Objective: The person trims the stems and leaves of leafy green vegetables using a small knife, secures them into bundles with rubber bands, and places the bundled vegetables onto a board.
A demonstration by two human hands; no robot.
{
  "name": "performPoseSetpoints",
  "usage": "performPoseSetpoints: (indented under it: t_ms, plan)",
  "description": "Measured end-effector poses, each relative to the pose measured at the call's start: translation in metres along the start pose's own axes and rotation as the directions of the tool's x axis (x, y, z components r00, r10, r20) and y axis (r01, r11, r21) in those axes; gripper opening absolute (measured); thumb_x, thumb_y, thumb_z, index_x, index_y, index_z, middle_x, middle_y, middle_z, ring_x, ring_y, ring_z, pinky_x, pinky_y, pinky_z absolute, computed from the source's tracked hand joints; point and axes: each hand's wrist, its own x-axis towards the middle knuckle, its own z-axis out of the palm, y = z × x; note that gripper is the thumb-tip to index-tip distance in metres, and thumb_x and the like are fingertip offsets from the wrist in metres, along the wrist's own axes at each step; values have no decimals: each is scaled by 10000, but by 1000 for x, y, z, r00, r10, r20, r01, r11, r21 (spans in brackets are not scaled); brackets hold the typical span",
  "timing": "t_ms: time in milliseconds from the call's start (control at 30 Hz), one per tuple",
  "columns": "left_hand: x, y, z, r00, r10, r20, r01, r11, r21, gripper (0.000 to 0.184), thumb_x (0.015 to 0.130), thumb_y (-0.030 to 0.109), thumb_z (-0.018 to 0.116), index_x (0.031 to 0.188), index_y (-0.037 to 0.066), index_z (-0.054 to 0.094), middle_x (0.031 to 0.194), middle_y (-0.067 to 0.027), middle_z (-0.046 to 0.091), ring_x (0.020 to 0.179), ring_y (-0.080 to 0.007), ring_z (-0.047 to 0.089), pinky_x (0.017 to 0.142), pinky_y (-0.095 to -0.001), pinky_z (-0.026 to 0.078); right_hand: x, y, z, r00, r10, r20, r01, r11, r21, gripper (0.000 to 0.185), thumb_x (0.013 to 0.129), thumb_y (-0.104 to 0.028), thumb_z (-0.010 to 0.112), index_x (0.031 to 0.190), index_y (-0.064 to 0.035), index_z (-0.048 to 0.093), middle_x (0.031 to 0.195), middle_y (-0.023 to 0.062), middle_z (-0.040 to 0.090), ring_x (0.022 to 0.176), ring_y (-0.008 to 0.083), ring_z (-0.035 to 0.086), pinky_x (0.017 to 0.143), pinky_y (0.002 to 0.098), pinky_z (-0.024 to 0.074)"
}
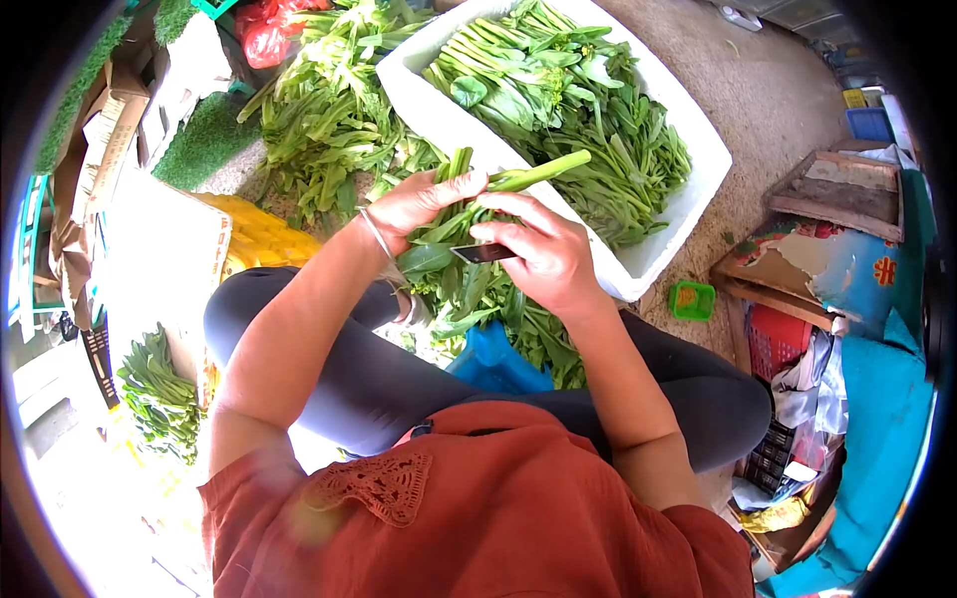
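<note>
My left hand (424, 204), with a bangle at the wrist, is closed round a few leafy green stalks (543, 171) whose thick pale ends point right. My right hand (548, 254) is against the same stalks, thumb and forefinger touching them. In its grip is a small knife (480, 253), the dark flat blade jutting left below the stalks; its handle is hidden in the palm. Leaves of the held greens hang down between my knees. Just beyond my hands stands a white foam box (698, 149) filled with bundled greens (618, 130).
Loose greens (334, 110) are heaped on the floor at upper left, near a red plastic bag (269, 35). A blue plastic stool (493, 359) shows between my legs. To the right are a small green basket (692, 300) and a cluttered shelf (797, 269). Another bundle (158, 394) lies at left.
</note>
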Motion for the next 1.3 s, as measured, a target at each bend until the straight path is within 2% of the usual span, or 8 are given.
performPoseSetpoints:
  t_ms: [433,467,567,667,800,933,1067,1300]
  plan:
    - [-10,-4,-8,978,184,-97,-181,983,40,183,772,107,670,875,72,523,814,-39,599,751,-132,588,658,-270,487,-36,-11,13,885,435,-167,-352,859,372,151,781,43,548,881,-14,647,996,133,630,809,183,636,699,254,503]
    - [-10,-9,-12,982,139,-131,-131,989,71,192,767,97,675,872,68,516,811,-47,601,758,-141,594,662,-274,490,-45,-14,16,692,721,-35,-609,609,508,116,813,-13,553,905,-7,624,923,112,635,735,168,633,576,247,494]
    - [-13,-19,-24,985,91,-146,-71,988,137,215,754,85,687,850,62,497,805,-59,602,781,-155,605,673,-279,489,-65,-2,31,211,900,382,-475,-247,845,282,813,-246,617,963,-20,542,692,52,557,499,106,503,377,208,312]
    - [-19,-25,-25,990,80,-118,-51,972,229,230,745,78,695,823,61,479,795,-58,596,804,-161,612,688,-274,481,-76,13,44,52,790,611,-357,-557,750,344,806,-313,627,933,-6,536,659,30,525,459,86,441,365,185,302]
    - [-21,-34,-36,995,-8,-98,47,913,405,237,743,91,697,827,49,479,792,-64,607,796,-151,610,655,-251,455,-93,43,61,219,427,877,-329,-814,478,335,814,-335,616,885,-19,529,568,1,481,404,54,384,336,172,259]
    - [-20,-35,-50,992,51,-117,28,805,593,244,739,105,691,843,39,480,729,-31,593,798,-144,612,640,-248,448,-103,44,74,122,757,642,-642,-433,633,213,828,-219,582,852,-13,534,571,28,532,401,83,428,346,193,289]
    - [-25,-21,-49,799,485,-355,458,-109,882,266,761,228,637,922,51,520,759,-145,613,759,-285,612,676,-382,465,-112,47,80,125,930,345,-848,-80,524,156,822,-155,575,812,-3,543,624,91,600,411,118,516,358,228,348]
    - [-21,-39,-40,920,357,-161,92,203,975,284,727,234,674,894,44,545,701,-124,582,675,-254,576,644,-356,446,-70,23,71,381,916,122,-834,284,472,177,829,-159,577,837,17,562,607,83,599,420,108,529,383,217,393]
